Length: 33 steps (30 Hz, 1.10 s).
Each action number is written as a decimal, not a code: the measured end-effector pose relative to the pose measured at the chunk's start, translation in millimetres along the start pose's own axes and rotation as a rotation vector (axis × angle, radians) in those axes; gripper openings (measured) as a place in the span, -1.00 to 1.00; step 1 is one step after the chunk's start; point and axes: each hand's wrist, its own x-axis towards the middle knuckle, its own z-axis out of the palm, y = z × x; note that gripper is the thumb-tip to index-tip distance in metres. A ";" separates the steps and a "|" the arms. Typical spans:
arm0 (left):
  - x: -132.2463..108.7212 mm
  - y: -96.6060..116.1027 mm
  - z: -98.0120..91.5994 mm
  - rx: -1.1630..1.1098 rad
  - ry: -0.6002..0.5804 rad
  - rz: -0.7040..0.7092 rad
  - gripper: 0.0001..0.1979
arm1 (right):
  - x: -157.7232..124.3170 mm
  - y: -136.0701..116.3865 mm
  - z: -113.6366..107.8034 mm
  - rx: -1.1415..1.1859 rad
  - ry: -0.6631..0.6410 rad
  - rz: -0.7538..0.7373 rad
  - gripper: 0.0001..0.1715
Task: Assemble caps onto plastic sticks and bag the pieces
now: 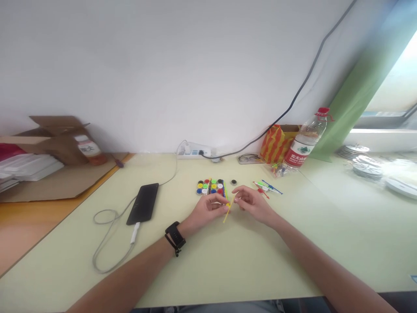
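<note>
Evidently we hold one yellow stick (227,212) over the middle of the desk (202,269), between two hands; our left hand (206,212) has thumb and forefinger pinched on it, likely to steady it; our right hand (256,205) has its fingers at the far end, though we cannot tell whether they grip; about a dozen coloured discs (213,186) sit in rows beyond, presumably within easy reach; one black disc (233,182) lies apart, right; one phone (142,204) lies left, cabled, perhaps charging.
</note>
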 end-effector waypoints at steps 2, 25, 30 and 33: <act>0.7 -2.3 -0.7 -0.005 0.031 -0.009 -0.68 | -1.0 -1.0 0.6 -0.059 0.050 -0.023 -0.67; 3.1 -9.7 -6.0 -0.032 0.123 -0.037 -0.60 | -10.1 -15.6 2.2 -0.141 -0.178 -0.053 -0.28; 2.4 -8.3 -4.1 -0.027 0.112 -0.034 -0.60 | -7.7 -22.6 3.1 -0.098 -0.070 -0.071 -0.48; 2.0 -6.7 -3.3 -0.032 0.111 -0.024 -0.61 | -7.9 -24.1 5.4 -0.040 -0.048 -0.072 -0.59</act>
